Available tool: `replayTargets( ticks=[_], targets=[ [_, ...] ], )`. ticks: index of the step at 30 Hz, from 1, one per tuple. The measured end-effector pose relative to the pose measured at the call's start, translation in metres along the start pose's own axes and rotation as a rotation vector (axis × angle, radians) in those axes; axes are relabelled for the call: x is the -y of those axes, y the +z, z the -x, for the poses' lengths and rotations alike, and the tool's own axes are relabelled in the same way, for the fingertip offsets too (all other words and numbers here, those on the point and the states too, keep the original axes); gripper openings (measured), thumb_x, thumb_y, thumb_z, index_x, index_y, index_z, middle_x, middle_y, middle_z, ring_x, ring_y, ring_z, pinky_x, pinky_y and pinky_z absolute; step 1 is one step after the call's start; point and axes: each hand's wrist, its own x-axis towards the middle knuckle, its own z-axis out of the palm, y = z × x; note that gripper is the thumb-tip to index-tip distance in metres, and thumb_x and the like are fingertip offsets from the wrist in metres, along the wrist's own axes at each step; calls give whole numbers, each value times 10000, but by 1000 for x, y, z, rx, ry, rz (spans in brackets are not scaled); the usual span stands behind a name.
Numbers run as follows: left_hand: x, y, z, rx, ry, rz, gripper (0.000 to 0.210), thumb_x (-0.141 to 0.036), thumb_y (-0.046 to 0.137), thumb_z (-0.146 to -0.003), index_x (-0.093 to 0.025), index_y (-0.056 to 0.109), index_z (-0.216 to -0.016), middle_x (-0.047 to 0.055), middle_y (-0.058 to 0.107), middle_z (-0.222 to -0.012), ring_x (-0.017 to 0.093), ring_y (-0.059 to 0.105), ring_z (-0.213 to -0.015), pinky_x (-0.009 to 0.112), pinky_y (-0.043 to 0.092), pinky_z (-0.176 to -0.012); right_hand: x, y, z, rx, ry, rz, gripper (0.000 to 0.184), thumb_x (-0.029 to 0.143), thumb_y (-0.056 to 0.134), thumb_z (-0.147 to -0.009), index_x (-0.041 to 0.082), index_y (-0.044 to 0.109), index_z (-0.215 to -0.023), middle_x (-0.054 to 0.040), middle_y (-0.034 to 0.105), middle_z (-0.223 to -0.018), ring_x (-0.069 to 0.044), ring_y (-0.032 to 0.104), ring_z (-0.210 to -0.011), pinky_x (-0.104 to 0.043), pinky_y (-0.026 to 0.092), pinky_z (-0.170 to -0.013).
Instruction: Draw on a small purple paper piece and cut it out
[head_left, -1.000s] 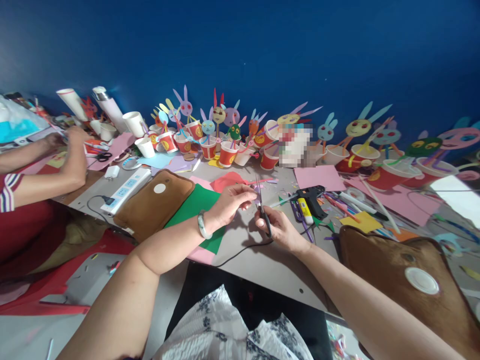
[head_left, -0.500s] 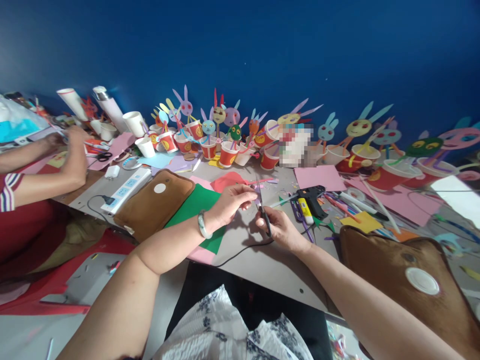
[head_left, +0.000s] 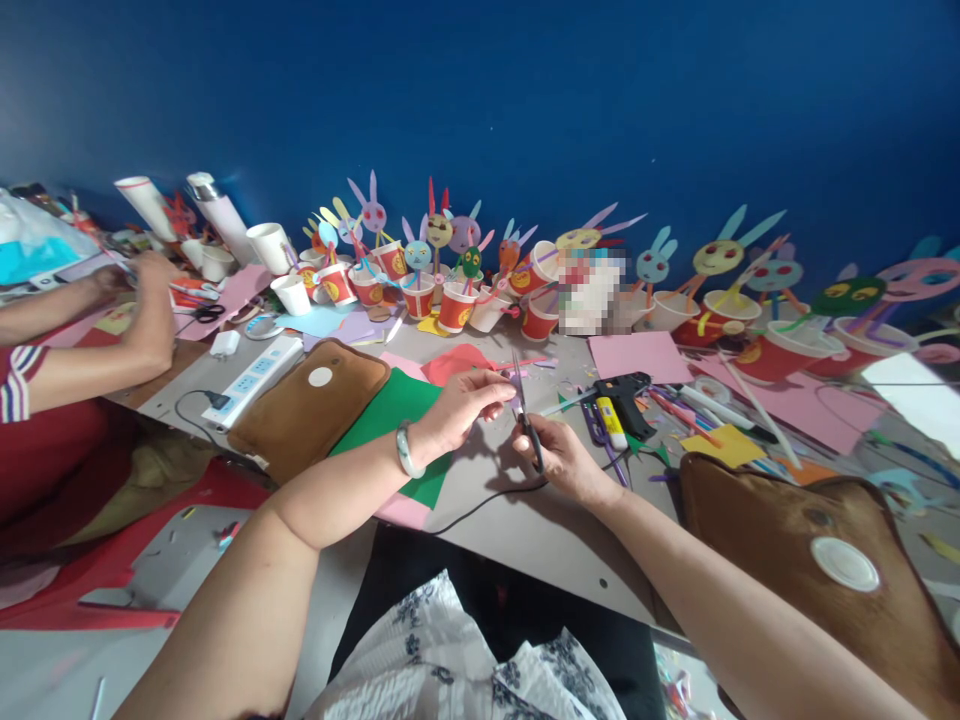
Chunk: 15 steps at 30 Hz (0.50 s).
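My right hand (head_left: 564, 455) is closed around the black handles of a pair of scissors (head_left: 532, 440), whose blades point up and away from me. Pinched in the fingers of my left hand (head_left: 461, 405) is a small piece of purple paper (head_left: 515, 392), right against the scissor blades. Most of that piece is hidden by fingers and blades. A sheet of green paper (head_left: 397, 425) lies under my left wrist, with a red sheet (head_left: 456, 362) just beyond the hand. To the right of the scissors are a black glue gun (head_left: 626, 400) and a yellow glue stick (head_left: 611, 422).
Red paper cups (head_left: 456, 307) with paper rabbit faces line the wall. A brown plush pad (head_left: 307, 400) and a power strip (head_left: 259, 378) lie left; another brown pad (head_left: 810, 570) lies right. A black cable (head_left: 487, 497) crosses the table. A co-worker's arms (head_left: 142, 330) are at far left.
Hardly anything differs. Both hands, the scissors and the purple paper stay in nearly the same place.
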Motion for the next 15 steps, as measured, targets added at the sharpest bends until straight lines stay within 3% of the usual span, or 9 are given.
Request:
replayTargets(
  ticks=[15],
  targets=[
    [-6, 1, 1, -18, 23, -22, 272, -314, 796, -627, -141, 589, -662, -42, 555, -581, 40, 447, -500, 212, 323, -506, -5, -6, -2, -24, -1, 79, 644, 827, 607, -714, 193, 515, -656, 10, 448, -599, -141, 385, -601, -292, 321, -539]
  ],
)
